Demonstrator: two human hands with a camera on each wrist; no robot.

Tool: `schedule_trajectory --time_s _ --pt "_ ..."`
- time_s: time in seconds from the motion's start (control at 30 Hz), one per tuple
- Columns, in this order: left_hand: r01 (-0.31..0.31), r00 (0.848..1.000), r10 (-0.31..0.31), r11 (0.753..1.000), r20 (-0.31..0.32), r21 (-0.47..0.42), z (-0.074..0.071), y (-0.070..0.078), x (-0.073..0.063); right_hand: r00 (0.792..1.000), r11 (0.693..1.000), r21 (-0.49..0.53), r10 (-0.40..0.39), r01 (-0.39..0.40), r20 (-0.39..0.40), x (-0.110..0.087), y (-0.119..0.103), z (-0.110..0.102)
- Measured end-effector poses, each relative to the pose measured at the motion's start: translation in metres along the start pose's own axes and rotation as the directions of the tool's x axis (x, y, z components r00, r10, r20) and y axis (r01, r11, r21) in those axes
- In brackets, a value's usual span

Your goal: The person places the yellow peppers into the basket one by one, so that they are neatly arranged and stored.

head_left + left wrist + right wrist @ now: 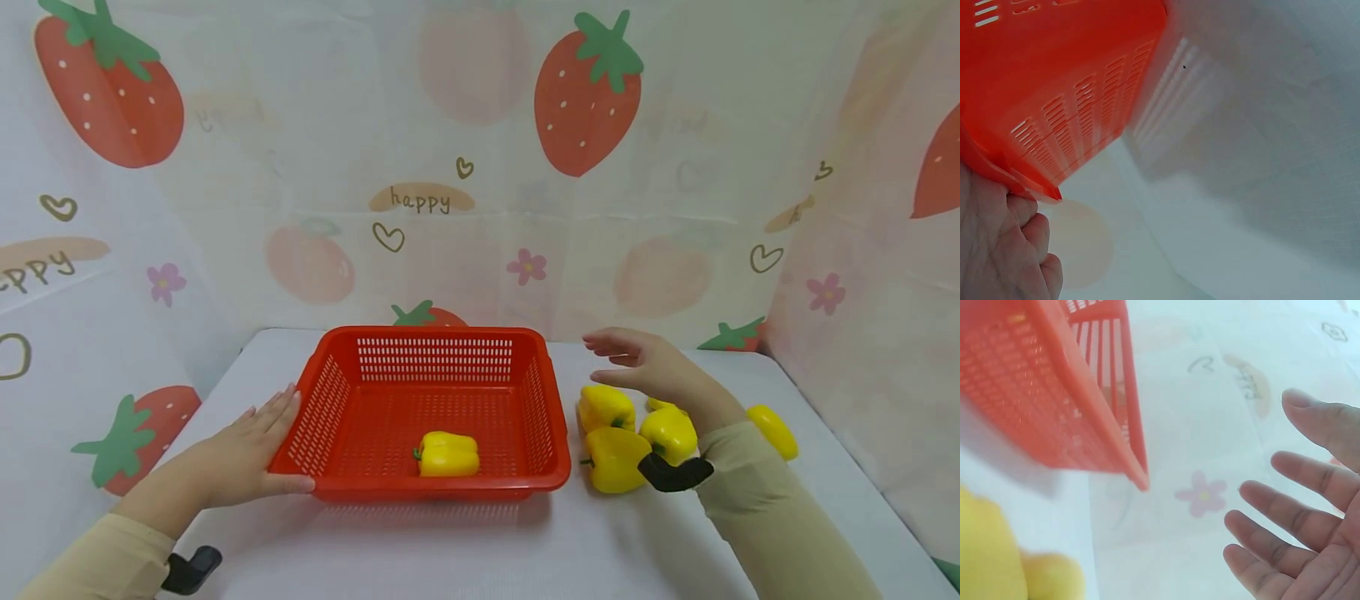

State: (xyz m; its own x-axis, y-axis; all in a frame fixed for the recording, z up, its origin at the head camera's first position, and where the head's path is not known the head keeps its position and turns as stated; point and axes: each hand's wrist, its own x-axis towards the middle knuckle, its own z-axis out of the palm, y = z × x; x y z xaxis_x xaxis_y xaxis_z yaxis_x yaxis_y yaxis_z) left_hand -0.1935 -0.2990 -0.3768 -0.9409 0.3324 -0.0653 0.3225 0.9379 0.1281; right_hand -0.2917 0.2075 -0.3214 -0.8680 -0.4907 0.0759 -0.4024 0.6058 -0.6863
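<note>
A red plastic basket (495, 484) with slotted walls stands on the white table, one yellow bell pepper (450, 457) lying inside near its front wall. My left hand (238, 460) rests along the basket's left rim with fingers straight and the thumb at the front corner. In the left wrist view the fingers lie at the rim, beside the slotted outer wall (1054, 69). To the right of the basket, my right hand (654, 368) hovers with fingers spread apart, holding nothing. Just below it several yellow bell peppers (617, 462) sit in a group on the table.
Another yellow pepper (772, 432) lies farther right, beyond the right wrist. Strawberry-printed cloth (480, 267) hangs behind the table and along both sides. Black straps (675, 473) are on both wrists over beige sleeves.
</note>
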Motion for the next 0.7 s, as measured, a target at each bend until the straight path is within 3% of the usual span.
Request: schedule_trajectory --time_s 0.3,0.7 --pt "-0.002 1.000 0.002 1.000 0.003 -0.002 0.002 -0.001 0.001 0.997 0.998 0.025 0.055 -0.054 -0.044 -0.015 0.026 -0.015" --pt "0.004 1.000 -0.004 1.000 0.002 -0.007 -0.001 0.002 -0.001 0.985 0.986 -0.013 0.167 -0.168 -0.054 -0.040 0.062 -0.014"
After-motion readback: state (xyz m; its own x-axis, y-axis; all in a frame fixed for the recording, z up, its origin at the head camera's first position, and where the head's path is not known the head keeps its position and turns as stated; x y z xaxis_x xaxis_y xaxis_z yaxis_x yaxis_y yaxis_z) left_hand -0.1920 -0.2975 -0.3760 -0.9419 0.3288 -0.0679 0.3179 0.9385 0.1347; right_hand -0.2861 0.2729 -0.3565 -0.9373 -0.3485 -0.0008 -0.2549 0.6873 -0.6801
